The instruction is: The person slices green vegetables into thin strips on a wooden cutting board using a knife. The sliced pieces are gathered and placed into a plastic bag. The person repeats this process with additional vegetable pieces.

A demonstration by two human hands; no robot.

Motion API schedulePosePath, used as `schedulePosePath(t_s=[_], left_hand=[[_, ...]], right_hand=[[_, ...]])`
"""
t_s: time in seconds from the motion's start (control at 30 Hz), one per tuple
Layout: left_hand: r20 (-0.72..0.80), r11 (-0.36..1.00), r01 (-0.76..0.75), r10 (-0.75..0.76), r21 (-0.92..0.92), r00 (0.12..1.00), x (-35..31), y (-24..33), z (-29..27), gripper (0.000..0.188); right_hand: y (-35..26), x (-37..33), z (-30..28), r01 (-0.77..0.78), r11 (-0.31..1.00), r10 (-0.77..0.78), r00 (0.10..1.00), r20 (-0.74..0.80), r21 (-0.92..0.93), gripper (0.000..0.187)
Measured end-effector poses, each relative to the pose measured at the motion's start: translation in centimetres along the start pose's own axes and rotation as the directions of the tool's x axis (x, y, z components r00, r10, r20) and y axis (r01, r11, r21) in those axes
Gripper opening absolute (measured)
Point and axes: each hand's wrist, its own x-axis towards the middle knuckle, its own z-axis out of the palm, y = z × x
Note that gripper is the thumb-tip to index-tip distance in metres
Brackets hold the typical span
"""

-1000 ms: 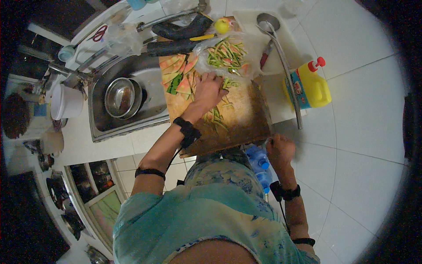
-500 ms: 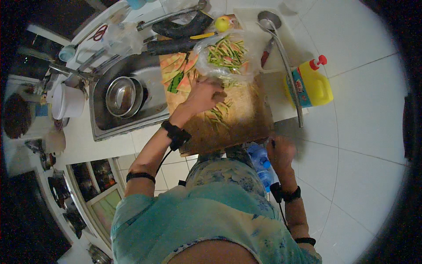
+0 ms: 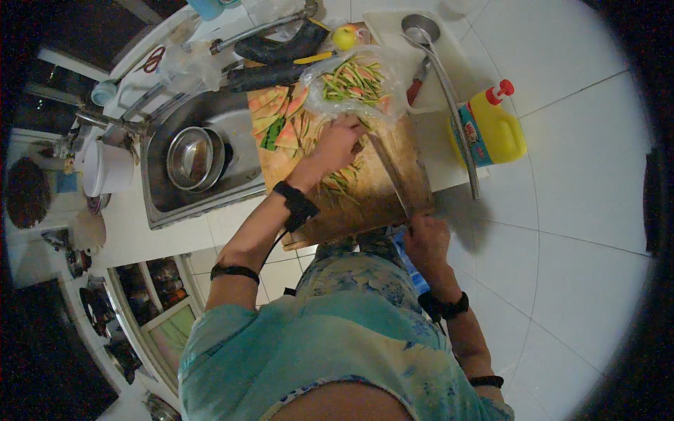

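Note:
My right hand (image 3: 427, 242) is closed round the handle of a long knife (image 3: 391, 172) at the board's near right corner. Its blade slants across the wooden cutting board (image 3: 393, 203), the tip close to the fingers of my left hand (image 3: 338, 146). That hand is curled down over watermelon rind on the board, most of it covered by the fingers. Cut rind strips (image 3: 338, 184) lie just nearer than my left hand. Larger rind slices (image 3: 268, 112), pink and green, lie at the board's far left. A clear plastic bag (image 3: 393, 67) at the far edge holds more rind strips (image 3: 351, 81).
Left of the board, a steel sink (image 3: 242, 151) holds round metal bowls (image 3: 189, 158). A yellow jug with a red pump (image 3: 498, 133) and a long-handled ladle (image 3: 449, 91) are at the right. Behind the board sit dark curved pieces (image 3: 281, 45), a yellow-handled knife (image 3: 314, 57) and an apple (image 3: 345, 38).
My right hand has moved slightly left, and the knife blade now shows across the board. My left hand has shifted a little right, its fingers curled on the rind. The view has shifted slightly.

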Motion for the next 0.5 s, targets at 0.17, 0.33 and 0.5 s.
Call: schedulePosePath(t_s=[0.17, 0.33, 0.5], left_hand=[[0.155, 0.995, -0.097, 0.095, -0.001, 0.983, -3.7, 1.0, -2.3, 0.033], [-0.218, 0.981, 0.116, -0.149, -0.158, 0.964, -7.8, 0.4, -5.8, 0.048], [-0.046, 0.895, 0.423, -0.433, -0.143, 0.900, -12.7, -0.2, -5.3, 0.093]], right_hand=[[-1.3, 0.3, -1.0, 0.021, 0.993, -0.022, 1.000, 0.005, 0.116, 0.016], [-0.8, 0.3, -2.8, -0.471, 0.669, 0.336, 0.881, 0.332, 0.575, 0.018], [-0.3, -0.2, -3.0, -0.572, 0.306, 0.388, 0.805, 0.449, 0.761, 0.016]])
